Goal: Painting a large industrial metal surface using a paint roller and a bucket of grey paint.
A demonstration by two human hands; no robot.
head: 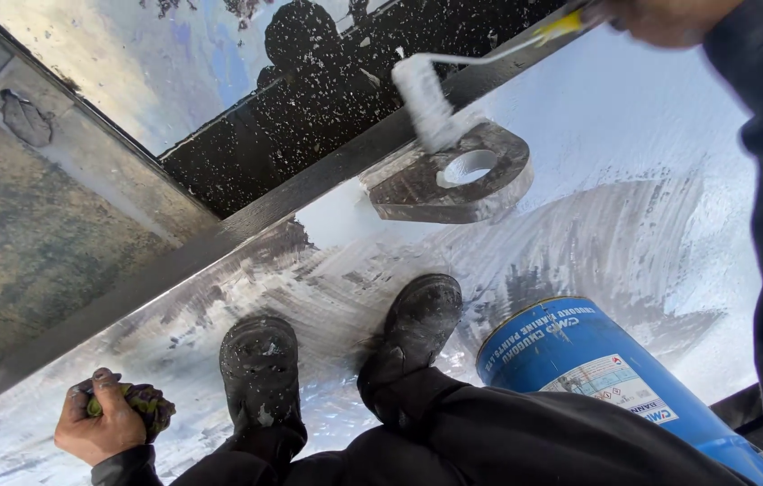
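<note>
While roller (426,103) rests on the lifting lug (453,175) at one o'clock, right hand (665,18) clamps its handle. Left hand (103,427), seven o'clock, fisted around rag (148,405). Blue paint can (597,369), five o'clock; contents hidden.

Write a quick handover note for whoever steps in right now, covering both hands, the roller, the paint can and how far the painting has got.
Left hand: closed around a bunched rag, low by the left boot.
Right hand: grips the roller handle at the top edge.
Paint roller: white head resting on the metal lug with a round hole.
Blue paint can: beside the right boot.
Done: white coat on the plate right of the lug.
Left: streaky grey patches around the boots; lug faces mostly bare.
</note>
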